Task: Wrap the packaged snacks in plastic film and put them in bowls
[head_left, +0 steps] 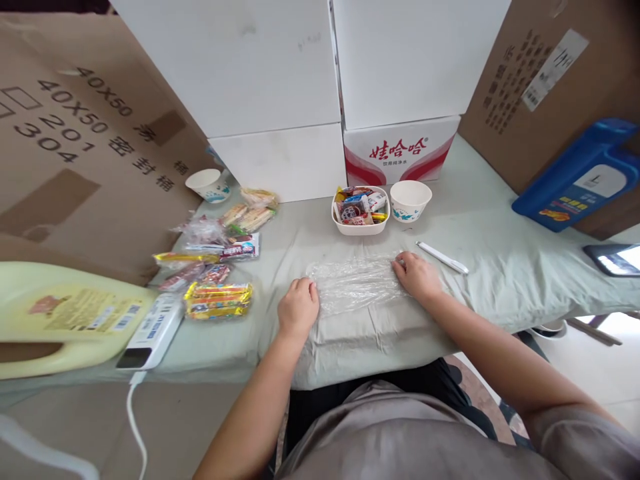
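A sheet of clear plastic film point(357, 283), creased and shiny, lies spread on the cloth between my two hands. My left hand point(299, 307) is closed at the film's left edge, its fingers curled with the thumb against them. At the opposite edge, my right hand point(417, 275) pinches the film's upper right corner. Just beyond the film sits a white bowl point(361, 229) filled with several wrapped snacks point(356, 205). A paper cup point(411, 201) with a blue-green leaf print stands beside that bowl. Right of my right hand lies a white pen-like cutter point(443, 257).
Packaged snacks point(220, 300) are heaped at left, near another paper cup point(209, 185). A power bank point(153, 331) with a cable and a yellow-green jug point(70, 313) lie left. White boxes point(280, 160) line the back. A blue bottle point(575, 177) and a phone point(615, 259) are at right.
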A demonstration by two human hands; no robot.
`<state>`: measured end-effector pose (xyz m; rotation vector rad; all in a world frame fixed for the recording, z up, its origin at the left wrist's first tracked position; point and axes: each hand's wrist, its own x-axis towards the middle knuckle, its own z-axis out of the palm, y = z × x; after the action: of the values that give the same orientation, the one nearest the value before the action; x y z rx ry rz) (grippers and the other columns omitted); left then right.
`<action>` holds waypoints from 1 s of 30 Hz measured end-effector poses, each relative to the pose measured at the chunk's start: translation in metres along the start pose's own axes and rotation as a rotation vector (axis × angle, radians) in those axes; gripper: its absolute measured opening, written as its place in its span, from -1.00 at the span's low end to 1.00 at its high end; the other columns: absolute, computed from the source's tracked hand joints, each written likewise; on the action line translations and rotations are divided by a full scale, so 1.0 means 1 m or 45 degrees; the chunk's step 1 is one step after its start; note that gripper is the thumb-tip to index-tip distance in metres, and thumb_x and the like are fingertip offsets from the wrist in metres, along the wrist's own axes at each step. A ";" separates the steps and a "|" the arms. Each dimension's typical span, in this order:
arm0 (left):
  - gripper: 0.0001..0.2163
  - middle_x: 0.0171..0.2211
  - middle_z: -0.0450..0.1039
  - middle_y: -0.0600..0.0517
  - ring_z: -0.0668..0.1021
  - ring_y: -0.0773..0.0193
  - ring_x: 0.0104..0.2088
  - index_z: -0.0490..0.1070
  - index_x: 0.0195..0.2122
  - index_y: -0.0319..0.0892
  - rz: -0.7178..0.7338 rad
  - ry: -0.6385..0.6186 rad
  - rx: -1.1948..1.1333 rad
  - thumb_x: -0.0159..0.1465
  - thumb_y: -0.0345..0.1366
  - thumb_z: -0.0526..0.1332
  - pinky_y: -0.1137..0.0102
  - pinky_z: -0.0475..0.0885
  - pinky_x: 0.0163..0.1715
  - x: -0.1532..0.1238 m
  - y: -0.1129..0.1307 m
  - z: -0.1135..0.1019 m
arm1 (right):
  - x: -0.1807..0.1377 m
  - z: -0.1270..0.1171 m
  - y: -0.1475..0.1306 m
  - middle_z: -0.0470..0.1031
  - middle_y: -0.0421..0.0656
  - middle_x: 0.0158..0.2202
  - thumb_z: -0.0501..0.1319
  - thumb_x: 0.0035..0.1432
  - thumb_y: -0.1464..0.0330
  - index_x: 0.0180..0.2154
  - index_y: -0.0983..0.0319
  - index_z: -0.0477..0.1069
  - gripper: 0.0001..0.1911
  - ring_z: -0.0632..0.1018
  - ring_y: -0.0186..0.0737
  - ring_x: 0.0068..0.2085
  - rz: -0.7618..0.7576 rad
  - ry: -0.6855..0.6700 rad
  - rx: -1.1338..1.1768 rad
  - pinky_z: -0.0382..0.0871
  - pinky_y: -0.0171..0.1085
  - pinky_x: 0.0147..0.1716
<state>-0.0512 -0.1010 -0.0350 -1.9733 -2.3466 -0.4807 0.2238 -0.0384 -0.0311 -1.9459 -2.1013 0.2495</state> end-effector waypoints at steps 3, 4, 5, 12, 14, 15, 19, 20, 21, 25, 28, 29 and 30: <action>-0.81 -0.28 0.51 -0.07 0.55 0.15 -0.30 0.44 -0.28 -0.16 -0.014 0.014 0.007 0.32 -0.33 0.03 0.36 0.33 -0.37 0.002 -0.001 0.002 | -0.004 0.000 -0.004 0.55 -0.03 -0.11 -0.11 0.39 0.21 -0.12 0.22 0.40 -0.63 0.55 -0.14 -0.18 0.014 -0.012 -0.109 0.25 -0.28 -0.31; -0.81 -0.30 0.51 -0.07 0.54 0.14 -0.32 0.43 -0.27 -0.16 -0.023 0.025 -0.008 0.33 -0.33 0.03 0.35 0.32 -0.38 0.004 -0.001 0.002 | -0.004 0.000 -0.005 0.55 -0.03 -0.12 -0.13 0.40 0.22 -0.13 0.22 0.40 -0.62 0.55 -0.14 -0.19 0.016 -0.013 -0.137 0.24 -0.28 -0.32; -0.82 -0.33 0.51 -0.07 0.54 0.14 -0.35 0.43 -0.26 -0.16 -0.034 0.028 -0.029 0.33 -0.33 0.03 0.35 0.31 -0.40 0.006 -0.002 0.003 | -0.005 -0.001 -0.006 0.55 -0.02 -0.13 -0.15 0.41 0.23 -0.13 0.23 0.40 -0.61 0.56 -0.13 -0.20 0.014 -0.014 -0.162 0.24 -0.27 -0.33; -0.83 -0.28 0.43 -0.18 0.49 -0.01 -0.22 0.42 -0.26 -0.21 0.182 0.314 -0.148 0.33 -0.31 0.06 0.17 0.36 -0.23 0.007 0.017 -0.008 | -0.003 -0.002 -0.009 0.54 0.04 -0.12 -0.19 0.40 0.28 -0.10 0.25 0.38 -0.60 0.57 -0.07 -0.20 0.000 -0.034 -0.222 0.28 -0.22 -0.32; -0.80 -0.31 0.44 -0.13 0.49 0.04 -0.21 0.44 -0.31 -0.18 0.469 0.276 -0.219 0.35 -0.33 0.03 0.18 0.37 -0.18 0.005 0.030 -0.008 | -0.004 -0.002 -0.010 0.54 0.04 -0.12 -0.19 0.40 0.28 -0.09 0.25 0.38 -0.60 0.57 -0.07 -0.19 0.002 -0.039 -0.225 0.29 -0.22 -0.31; -0.80 -0.30 0.46 -0.11 0.49 0.07 -0.20 0.45 -0.31 -0.17 0.608 0.191 -0.256 0.35 -0.33 0.04 0.19 0.39 -0.16 0.005 0.035 -0.006 | -0.004 -0.002 -0.011 0.54 0.03 -0.12 -0.19 0.40 0.27 -0.09 0.25 0.37 -0.60 0.57 -0.07 -0.20 0.007 -0.043 -0.226 0.29 -0.22 -0.31; -0.72 0.08 0.42 -0.12 0.40 0.01 0.12 0.42 0.02 -0.15 0.869 -0.139 -0.264 0.31 -0.26 0.16 0.06 0.27 0.13 0.006 0.049 0.007 | -0.003 -0.003 -0.011 0.54 0.01 -0.13 -0.19 0.41 0.25 -0.09 0.23 0.37 -0.60 0.57 -0.07 -0.20 0.018 -0.063 -0.216 0.30 -0.22 -0.31; -0.64 0.18 0.33 -0.13 0.32 -0.03 0.21 0.36 0.11 -0.14 0.857 -0.182 -0.233 0.30 -0.23 0.18 -0.01 0.18 0.21 0.007 0.050 0.010 | -0.002 -0.004 -0.009 0.54 0.01 -0.13 -0.18 0.41 0.25 -0.09 0.23 0.38 -0.60 0.57 -0.07 -0.21 0.018 -0.066 -0.214 0.30 -0.22 -0.30; -0.58 0.25 0.25 -0.13 0.25 -0.05 0.27 0.30 0.18 -0.13 0.837 -0.218 -0.199 0.29 -0.20 0.18 -0.06 0.08 0.25 0.007 0.050 0.012 | 0.001 -0.005 -0.006 0.54 0.02 -0.13 -0.18 0.40 0.25 -0.09 0.23 0.38 -0.60 0.57 -0.07 -0.20 0.021 -0.063 -0.217 0.30 -0.21 -0.30; -0.51 0.34 0.10 -0.10 0.12 -0.06 0.34 0.20 0.26 -0.08 0.799 -0.304 -0.123 0.32 -0.16 0.14 -0.15 -0.08 0.29 0.007 0.046 0.014 | 0.010 -0.016 0.016 0.52 0.11 -0.16 -0.06 0.36 0.29 -0.08 0.32 0.41 -0.65 0.55 0.01 -0.18 0.101 0.046 -0.267 0.32 -0.16 -0.25; -0.50 0.34 0.09 -0.09 0.07 -0.08 0.36 0.18 0.28 -0.06 0.804 -0.303 -0.121 0.32 -0.15 0.13 -0.16 -0.10 0.29 0.006 0.046 0.013 | 0.007 -0.022 0.018 0.49 0.17 -0.08 0.02 0.31 0.30 -0.06 0.35 0.44 -0.66 0.48 0.10 -0.04 -0.093 0.248 -0.256 0.31 -0.06 -0.10; -0.49 0.34 0.09 -0.08 0.06 -0.09 0.36 0.18 0.28 -0.06 0.802 -0.301 -0.121 0.31 -0.14 0.13 -0.16 -0.10 0.29 0.006 0.047 0.013 | 0.003 -0.021 0.015 0.47 0.16 -0.01 0.03 0.31 0.26 -0.02 0.33 0.44 -0.63 0.44 0.12 0.04 -0.251 0.279 -0.232 0.27 -0.02 -0.01; -0.49 0.35 0.08 -0.08 0.05 -0.09 0.37 0.17 0.28 -0.05 0.799 -0.300 -0.118 0.31 -0.14 0.13 -0.17 -0.09 0.29 0.006 0.049 0.013 | 0.000 -0.018 0.009 0.43 0.13 0.07 0.03 0.32 0.21 0.05 0.31 0.41 -0.59 0.38 0.12 0.13 -0.428 0.265 -0.206 0.20 0.01 0.09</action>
<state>-0.0030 -0.0849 -0.0361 -2.7639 -1.6648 -0.3286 0.2383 -0.0390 -0.0166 -1.5787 -2.3162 -0.1867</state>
